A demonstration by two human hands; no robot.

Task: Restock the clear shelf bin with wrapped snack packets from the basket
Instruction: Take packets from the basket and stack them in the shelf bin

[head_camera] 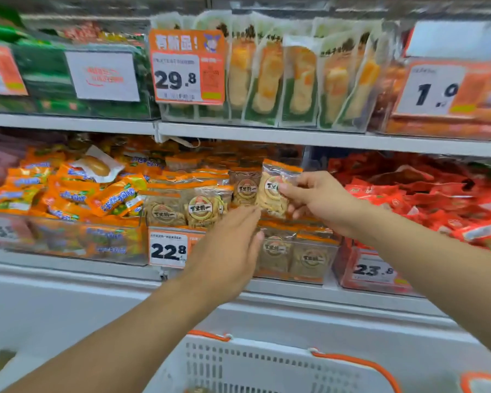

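The clear shelf bin (295, 259) at the middle shelf's front edge looks nearly full of wrapped packets, so your restocking seems well along. Your right hand (321, 202) pinches one snack packet (272, 191) above it; your left hand (233, 245), fingers straight, holds nothing. The basket (267, 367) below shows little inside.

A shop: stocked shelves (267, 134) with price tags (167, 251).
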